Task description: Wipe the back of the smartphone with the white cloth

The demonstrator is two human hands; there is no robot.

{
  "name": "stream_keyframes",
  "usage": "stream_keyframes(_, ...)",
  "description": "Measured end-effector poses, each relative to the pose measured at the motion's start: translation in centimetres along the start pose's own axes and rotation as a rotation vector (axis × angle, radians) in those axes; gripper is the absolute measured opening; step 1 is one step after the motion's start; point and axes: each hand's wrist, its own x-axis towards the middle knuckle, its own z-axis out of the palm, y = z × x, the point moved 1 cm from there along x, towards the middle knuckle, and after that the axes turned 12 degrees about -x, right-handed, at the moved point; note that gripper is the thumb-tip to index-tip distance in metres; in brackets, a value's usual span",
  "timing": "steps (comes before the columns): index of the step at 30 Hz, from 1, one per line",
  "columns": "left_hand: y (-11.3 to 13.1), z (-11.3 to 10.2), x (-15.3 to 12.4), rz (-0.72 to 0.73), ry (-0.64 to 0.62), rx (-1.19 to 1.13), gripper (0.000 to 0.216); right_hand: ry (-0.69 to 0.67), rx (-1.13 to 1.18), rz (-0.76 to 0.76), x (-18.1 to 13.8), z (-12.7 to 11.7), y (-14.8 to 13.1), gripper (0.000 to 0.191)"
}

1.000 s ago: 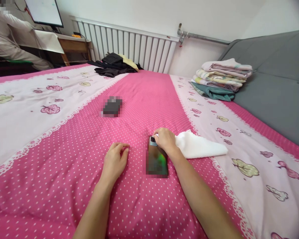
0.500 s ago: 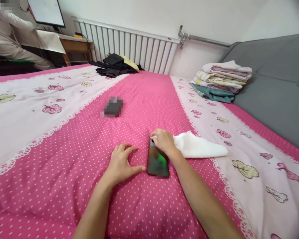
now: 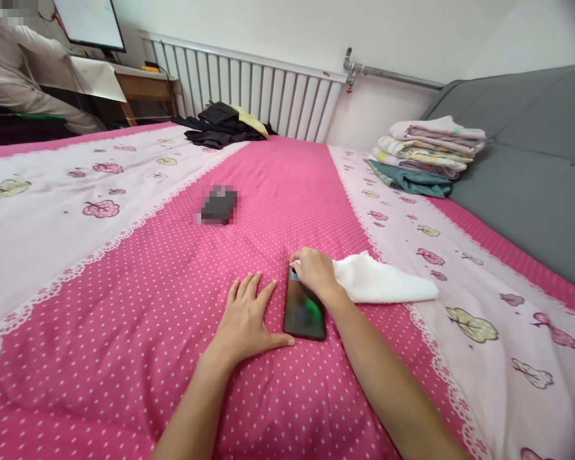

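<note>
A dark, glossy smartphone (image 3: 303, 313) lies back up on the pink dotted bedspread (image 3: 268, 179), with a green reflection on it. My right hand (image 3: 315, 271) is closed at the phone's top end, covering much of the camera area. A small white edge shows at its fingertips, and the white cloth (image 3: 383, 281) spreads out to the right from behind this hand. Just left of the phone, my left hand (image 3: 249, 319) rests on the bedspread, fingers spread. Its thumb reaches to the phone's lower left corner; whether it touches is hard to tell.
A blurred dark object (image 3: 219, 205) lies farther up the bed. Dark clothes (image 3: 220, 124) are heaped at the far edge before a radiator (image 3: 244, 83). Folded fabrics (image 3: 426, 153) are stacked beside the grey headboard (image 3: 531, 160). A person (image 3: 14, 76) sits by a desk with a monitor (image 3: 91, 25).
My left hand has shifted slightly right and turned flatter, its fingers spreading and its thumb coming to the phone's lower corner. My right hand and the cloth look almost unchanged.
</note>
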Motion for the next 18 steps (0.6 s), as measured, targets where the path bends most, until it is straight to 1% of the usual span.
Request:
stream_keyframes(2,0.1,0.1,0.0,0.002,0.008,0.014,0.102,0.015,0.008,0.021,0.2,0.3,-0.1,0.021)
stream_keyframes(4,0.1,0.2,0.0,-0.002,0.001,0.030,0.102,0.004,0.022,0.017,0.1,0.1,-0.1,0.021)
stream_keyframes(10,0.4,0.0,0.0,-0.018,-0.038,0.086,0.103,-0.130,0.127,-0.043,-0.9,-1.5,0.1,0.018)
stream_keyframes(12,0.6,-0.1,0.0,-0.026,-0.054,0.114,0.103,-0.103,0.112,-0.039,-0.8,-1.3,0.0,0.018)
stream_keyframes(16,0.7,-0.3,0.0,-0.042,-0.078,0.145,0.103,0.022,0.049,-0.008,0.0,-0.2,-0.4,0.021)
stream_keyframes(18,0.8,-0.3,0.1,-0.053,-0.091,0.149,0.103,0.043,0.058,0.000,0.1,0.1,-0.5,0.021)
